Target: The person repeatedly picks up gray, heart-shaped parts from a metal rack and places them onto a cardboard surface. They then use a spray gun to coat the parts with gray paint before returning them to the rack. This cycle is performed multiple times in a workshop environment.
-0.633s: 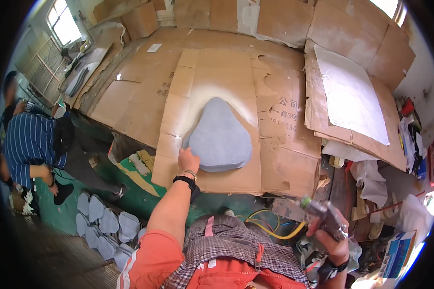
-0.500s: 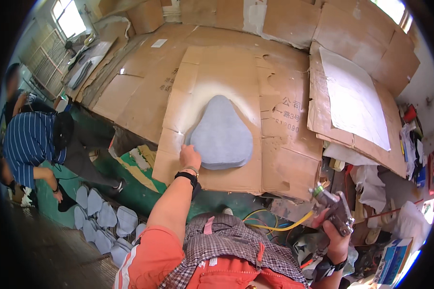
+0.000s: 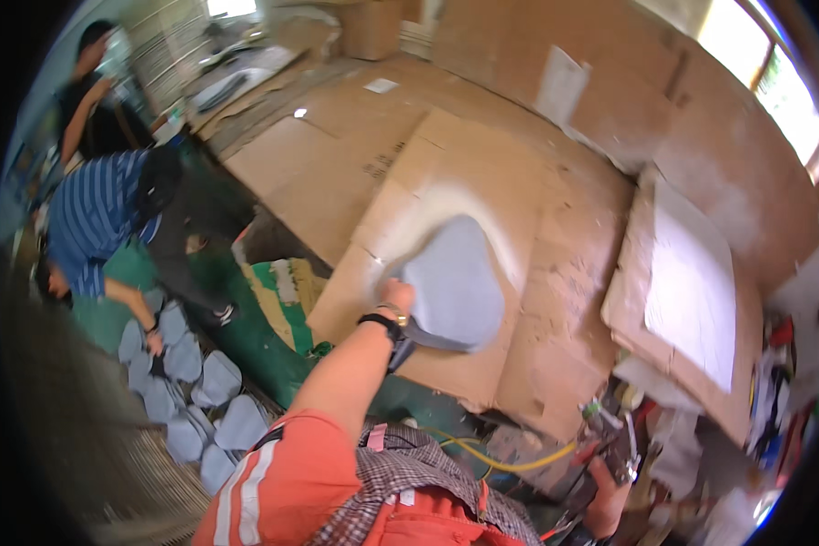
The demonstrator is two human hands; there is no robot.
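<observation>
A grey, rounded-triangular cushion pad (image 3: 460, 287) lies flat on a cardboard sheet, with pale overspray around its upper edge. My left hand (image 3: 397, 298) is at the pad's left edge, its fingers curled closed against the rim; the fingertips are partly hidden. Low on the right, apart from the pad, my right hand (image 3: 607, 491) is wrapped round a metal spray gun (image 3: 621, 446). A yellow hose (image 3: 519, 465) runs near the gun. Motion blurs the gun's details.
Cardboard (image 3: 291, 168) covers the worktable. White paper (image 3: 692, 291) lies on raised cardboard at right. Left, a person in a striped shirt (image 3: 96, 214) bends over several grey pads (image 3: 184, 355) on a slatted rack; another person (image 3: 105, 114) stands behind. Clutter fills the lower right.
My view has turned, so the table appears rotated. My left hand stays at the pad's edge; the right still holds the spray gun, now lower. The striped-shirt person's hand has reached the racked pads.
</observation>
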